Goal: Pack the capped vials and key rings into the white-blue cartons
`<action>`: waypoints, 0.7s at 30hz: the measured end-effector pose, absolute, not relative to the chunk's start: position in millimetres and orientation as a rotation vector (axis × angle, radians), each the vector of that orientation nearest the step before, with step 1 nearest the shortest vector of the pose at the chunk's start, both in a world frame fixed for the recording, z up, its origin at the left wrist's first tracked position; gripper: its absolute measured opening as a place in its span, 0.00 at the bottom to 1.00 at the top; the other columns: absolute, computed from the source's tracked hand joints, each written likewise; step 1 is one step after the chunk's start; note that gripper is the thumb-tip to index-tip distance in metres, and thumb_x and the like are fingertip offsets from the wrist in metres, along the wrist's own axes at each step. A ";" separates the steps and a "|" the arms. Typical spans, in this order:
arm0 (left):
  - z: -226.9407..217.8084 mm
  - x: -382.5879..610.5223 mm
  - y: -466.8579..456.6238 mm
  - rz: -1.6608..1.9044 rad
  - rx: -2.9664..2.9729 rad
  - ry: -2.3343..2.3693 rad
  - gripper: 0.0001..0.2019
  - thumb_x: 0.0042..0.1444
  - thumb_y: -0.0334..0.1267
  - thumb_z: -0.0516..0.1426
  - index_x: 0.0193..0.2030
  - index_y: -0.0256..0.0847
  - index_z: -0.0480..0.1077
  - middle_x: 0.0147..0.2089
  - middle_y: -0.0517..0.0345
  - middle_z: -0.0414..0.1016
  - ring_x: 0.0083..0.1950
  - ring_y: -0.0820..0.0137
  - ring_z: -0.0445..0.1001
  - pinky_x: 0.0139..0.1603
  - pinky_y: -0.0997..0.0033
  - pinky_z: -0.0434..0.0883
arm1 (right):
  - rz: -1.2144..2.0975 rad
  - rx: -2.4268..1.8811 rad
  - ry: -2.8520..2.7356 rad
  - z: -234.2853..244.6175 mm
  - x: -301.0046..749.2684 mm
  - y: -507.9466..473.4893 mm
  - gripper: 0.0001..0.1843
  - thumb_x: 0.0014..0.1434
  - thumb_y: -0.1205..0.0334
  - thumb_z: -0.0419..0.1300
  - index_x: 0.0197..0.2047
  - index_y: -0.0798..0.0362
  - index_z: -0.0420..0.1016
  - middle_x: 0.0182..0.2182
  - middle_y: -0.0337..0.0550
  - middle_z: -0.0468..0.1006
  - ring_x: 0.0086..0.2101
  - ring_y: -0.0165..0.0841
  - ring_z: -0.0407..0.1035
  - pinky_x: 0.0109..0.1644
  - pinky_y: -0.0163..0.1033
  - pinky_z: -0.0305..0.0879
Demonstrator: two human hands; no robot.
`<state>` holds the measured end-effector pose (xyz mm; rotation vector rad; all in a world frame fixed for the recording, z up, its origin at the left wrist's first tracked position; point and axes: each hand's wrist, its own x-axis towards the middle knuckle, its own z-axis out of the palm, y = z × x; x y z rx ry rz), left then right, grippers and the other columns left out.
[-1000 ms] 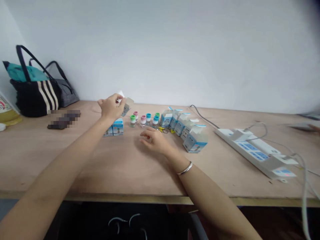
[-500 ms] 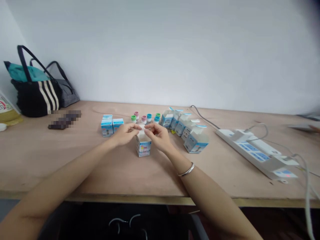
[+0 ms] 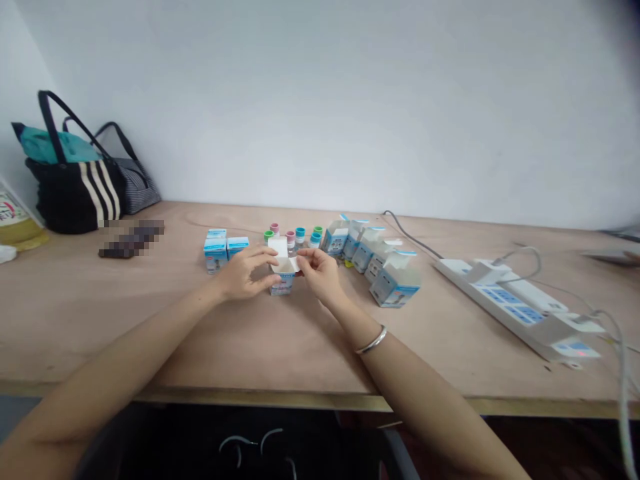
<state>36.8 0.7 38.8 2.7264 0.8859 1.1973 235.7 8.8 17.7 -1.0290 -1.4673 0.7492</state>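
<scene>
A small white and blue cardboard box [image 3: 282, 285] stands on the table in front of me with its top flaps up. My left hand [image 3: 246, 272] is curved around the left side of this box, thumb near the front and fingers by the rear flap. Thumb and forefinger of my right hand [image 3: 321, 272] pinch the right side flap [image 3: 294, 264]. Just behind are several small bottles with pink, green and blue caps [image 3: 300, 232], partly hidden by the box and my fingers. The inside of the box is hard to make out.
Closed boxes [image 3: 215, 256] sit left of my left hand. Several open-topped boxes [image 3: 395, 283] form a slanting row at right. Beyond them lies a white power strip [image 3: 515, 307] with cables. A blurred dark object [image 3: 131, 241] and a black striped bag [image 3: 80, 193] are at left.
My hands have moved apart from above the box. The left has come down to its left side, and the right now grips the side flap. The box has shifted slightly away from me.
</scene>
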 end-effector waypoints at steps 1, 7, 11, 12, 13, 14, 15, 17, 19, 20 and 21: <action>35.2 36.6 1.2 1.195 2.712 0.910 0.13 0.53 0.42 0.59 0.43 0.41 0.70 0.50 0.49 0.73 0.53 0.63 0.71 0.54 0.62 0.69 | 0.799 -1.033 -1.458 15.7 235.5 9.0 0.09 0.52 0.57 0.57 0.35 0.54 0.69 0.24 0.39 0.73 0.24 0.32 0.71 0.29 0.38 0.71; 21.3 34.1 2.5 1.256 2.666 0.989 0.15 0.53 0.40 0.58 0.46 0.40 0.67 0.50 0.50 0.73 0.52 0.64 0.72 0.53 0.63 0.69 | 0.703 -1.067 -1.587 13.6 240.0 16.7 0.11 0.52 0.55 0.58 0.34 0.55 0.70 0.26 0.40 0.75 0.24 0.30 0.69 0.28 0.37 0.67; 21.6 33.9 0.9 1.252 2.683 1.011 0.14 0.53 0.39 0.58 0.45 0.41 0.65 0.48 0.51 0.74 0.51 0.63 0.72 0.54 0.61 0.68 | 0.319 -1.119 -1.793 23.3 246.8 42.1 0.09 0.57 0.59 0.54 0.35 0.55 0.72 0.27 0.42 0.74 0.29 0.33 0.68 0.35 0.39 0.66; 22.2 33.9 0.5 1.252 2.686 1.007 0.13 0.53 0.39 0.58 0.44 0.41 0.65 0.47 0.52 0.74 0.50 0.63 0.72 0.54 0.61 0.68 | 0.210 -1.145 -1.868 26.3 248.4 49.6 0.09 0.57 0.62 0.53 0.37 0.55 0.73 0.29 0.44 0.74 0.31 0.34 0.68 0.38 0.40 0.66; 22.7 34.1 0.0 1.255 2.688 1.001 0.12 0.53 0.40 0.58 0.43 0.41 0.65 0.46 0.52 0.74 0.50 0.64 0.73 0.53 0.61 0.68 | 0.101 -1.172 -1.937 29.1 249.5 56.8 0.10 0.56 0.65 0.53 0.40 0.55 0.74 0.33 0.46 0.74 0.34 0.36 0.68 0.41 0.41 0.65; 23.3 34.3 -0.5 1.260 2.689 0.997 0.12 0.52 0.40 0.58 0.43 0.41 0.64 0.45 0.52 0.74 0.49 0.64 0.73 0.53 0.61 0.68 | -0.005 -1.199 -1.995 31.3 250.2 63.3 0.13 0.56 0.68 0.53 0.43 0.55 0.74 0.37 0.49 0.73 0.37 0.38 0.68 0.43 0.43 0.64; 23.7 34.5 -1.0 1.266 2.688 0.997 0.12 0.52 0.40 0.59 0.42 0.41 0.64 0.45 0.52 0.74 0.49 0.64 0.73 0.52 0.61 0.68 | -0.104 -1.222 -2.041 32.9 250.2 69.0 0.15 0.55 0.69 0.54 0.46 0.55 0.73 0.41 0.52 0.71 0.40 0.39 0.67 0.45 0.44 0.63; 24.4 35.2 -2.1 1.275 2.675 1.007 0.11 0.52 0.40 0.59 0.41 0.42 0.64 0.44 0.53 0.74 0.49 0.64 0.73 0.52 0.61 0.68 | -0.269 -1.251 -2.095 33.4 248.6 77.4 0.17 0.55 0.69 0.55 0.49 0.54 0.72 0.49 0.55 0.66 0.45 0.43 0.64 0.48 0.47 0.61; 24.8 35.8 -3.5 1.266 2.657 1.025 0.10 0.52 0.39 0.58 0.40 0.42 0.64 0.44 0.54 0.74 0.49 0.64 0.73 0.53 0.60 0.68 | -0.376 -1.267 -2.120 31.3 245.6 81.9 0.15 0.55 0.66 0.57 0.47 0.53 0.74 0.52 0.54 0.64 0.47 0.44 0.61 0.50 0.49 0.58; 24.8 36.0 -4.2 1.255 2.651 1.029 0.10 0.52 0.39 0.58 0.40 0.43 0.64 0.44 0.54 0.74 0.49 0.64 0.73 0.53 0.60 0.68 | -0.403 -1.276 -2.121 29.9 244.1 82.8 0.12 0.56 0.65 0.57 0.44 0.53 0.74 0.51 0.54 0.64 0.47 0.45 0.60 0.50 0.50 0.58; 24.8 36.0 -4.7 1.245 2.650 1.027 0.10 0.52 0.38 0.58 0.40 0.43 0.63 0.44 0.54 0.74 0.49 0.64 0.73 0.54 0.59 0.67 | -0.412 -1.284 -2.115 28.7 242.9 83.0 0.10 0.56 0.63 0.57 0.42 0.53 0.75 0.50 0.53 0.65 0.47 0.45 0.59 0.50 0.50 0.57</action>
